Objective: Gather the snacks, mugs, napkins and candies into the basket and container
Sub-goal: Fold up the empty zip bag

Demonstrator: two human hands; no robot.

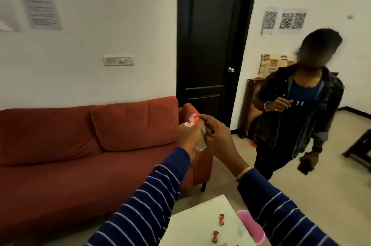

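Seen from a head-worn camera, two arms in navy sleeves with thin pale stripes reach forward and up, meeting in the middle of the view in front of a red sofa (80,141). The left hand (188,135) is curled round a crumpled white napkin (200,143), which hangs out below the fist, together with a pinkish-red wrapper (52,120) that sticks out above it. The right hand (217,135) touches the left one, its fingers bent and pinching at the top of the same bundle beside the wrapper. A yellowish band sits on the right wrist.

At the near bottom edge, between the two arms, lies the corner of a pale counter (192,223). Two small red wrapped candies (221,219) rest on it, one nearer than the other and apart from each other. A pink container (253,227) stands on the counter just right of them, partly hidden by the right sleeve.

Farther off, a dark door (212,45) stands shut in the white wall. To the right, another person (301,105) in a dark jacket stands on the light floor, blurred, holding a small dark object in the lowered hand. Printed sheets are fixed to the wall at far left and far right.
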